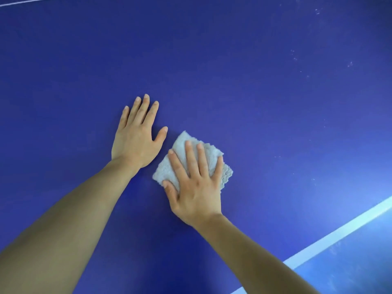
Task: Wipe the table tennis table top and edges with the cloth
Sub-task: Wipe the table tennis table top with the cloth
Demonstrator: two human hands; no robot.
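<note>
Blue table tennis tabletop [233, 71] fills the whole view.

Right hand [196, 187]: fingers [189, 154] straight and spread, pressed flat on a folded pale grey cloth [180, 141]. Thumb lies at the cloth's near-left corner. Palm faces down over the cloth's near half.

Cloth: flat on the tabletop, roughly mid-frame, fluffy texture. Its far corner and right edge show past the fingertips.

Left hand [137, 136]: palm down on the bare tabletop, fingers straight and close together, thumb angled out toward the cloth. It is just beside the cloth, apart from it.

Both forearms bare, reaching in from the lower edge.

White line [339, 238] crosses the lower right corner, well apart from the cloth. Second thin white line [27, 1] at the upper left edge. Scattered pale specks [318, 11] on the surface at upper right.
</note>
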